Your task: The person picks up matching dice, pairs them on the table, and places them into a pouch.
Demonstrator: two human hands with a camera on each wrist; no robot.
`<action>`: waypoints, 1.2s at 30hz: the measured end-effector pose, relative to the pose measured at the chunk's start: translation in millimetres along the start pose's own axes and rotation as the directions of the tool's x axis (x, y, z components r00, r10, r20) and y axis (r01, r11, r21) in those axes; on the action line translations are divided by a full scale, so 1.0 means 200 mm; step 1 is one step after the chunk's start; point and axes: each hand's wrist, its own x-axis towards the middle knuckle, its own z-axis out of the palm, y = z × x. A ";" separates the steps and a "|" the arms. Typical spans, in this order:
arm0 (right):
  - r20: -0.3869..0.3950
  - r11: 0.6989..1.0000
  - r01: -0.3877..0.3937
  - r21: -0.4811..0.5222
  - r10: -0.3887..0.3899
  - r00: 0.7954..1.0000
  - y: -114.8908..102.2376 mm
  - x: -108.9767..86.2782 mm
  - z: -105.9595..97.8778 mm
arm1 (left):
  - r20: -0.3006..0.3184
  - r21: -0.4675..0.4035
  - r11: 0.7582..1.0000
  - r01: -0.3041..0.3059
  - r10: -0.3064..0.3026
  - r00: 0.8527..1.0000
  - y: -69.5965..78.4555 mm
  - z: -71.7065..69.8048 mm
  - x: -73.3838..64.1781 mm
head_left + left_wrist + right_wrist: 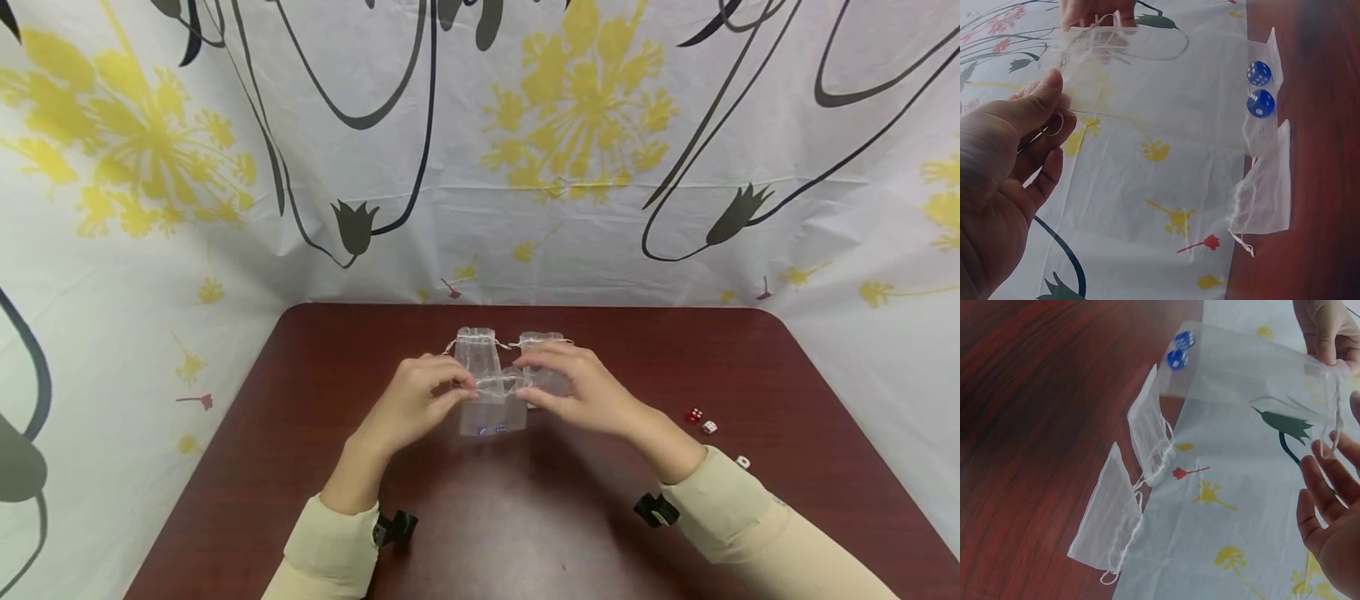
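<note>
Blue rounded dice (pixel 1177 359) in gauzy pouch (pixel 1241 372)

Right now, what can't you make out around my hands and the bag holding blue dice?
- Head view: the pips on the blue dice, too small.
- Head view: part of the rear right bag, behind the right hand.
- Head view: the table beneath the right sleeve, which covers it.
- Right wrist view: whether the right hand pinches the drawstring; the picture's right edge cuts off its thumb.

Bags (pixel 492 410): sheer white. Blue dice (pixel 1260 103): white dots. Red die (pixel 695 414): white dots. White dice (pixel 709 427). Table (pixel 375 350): reddish-brown. Cloth (pixel 465 150): white, yellow and grey flowers. Sleeves (pixel 333 542): beige.
</note>
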 end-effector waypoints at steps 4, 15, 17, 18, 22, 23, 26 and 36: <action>0.069 0.998 -0.004 -0.061 0.008 0.998 0.00 -0.01 0.00 | -0.012 0.009 1.000 -0.015 0.015 1.000 0.00 0.00 0.01; 0.082 0.993 0.076 -0.087 -0.069 0.994 0.02 -0.03 -0.02 | -0.043 0.096 0.995 0.013 -0.009 0.999 0.01 -0.01 0.00; 0.069 0.992 0.081 -0.095 -0.075 0.995 0.02 -0.02 -0.04 | -0.067 0.143 0.990 0.006 0.004 0.998 0.01 -0.02 0.01; 0.059 0.991 0.092 -0.100 -0.086 0.995 0.02 -0.02 -0.05 | -0.081 0.168 0.986 -0.003 0.017 0.997 0.00 -0.03 0.01; 0.000 0.983 0.149 -0.109 -0.150 0.989 0.03 -0.02 -0.08 | -0.120 0.232 0.971 -0.063 0.093 0.988 -0.01 -0.06 0.02; -0.016 0.980 0.160 -0.116 -0.163 0.986 0.04 -0.02 -0.09 | -0.128 0.243 0.967 -0.076 0.110 0.986 -0.01 -0.07 0.02; -0.051 0.974 0.186 -0.132 -0.194 0.980 0.05 -0.02 -0.11 | -0.149 0.274 0.956 -0.104 0.149 0.978 -0.02 -0.09 0.02; -0.120 0.960 0.212 -0.182 -0.236 0.964 0.06 -0.01 -0.20 | -0.256 0.365 0.928 -0.071 0.173 0.951 -0.06 -0.18 0.05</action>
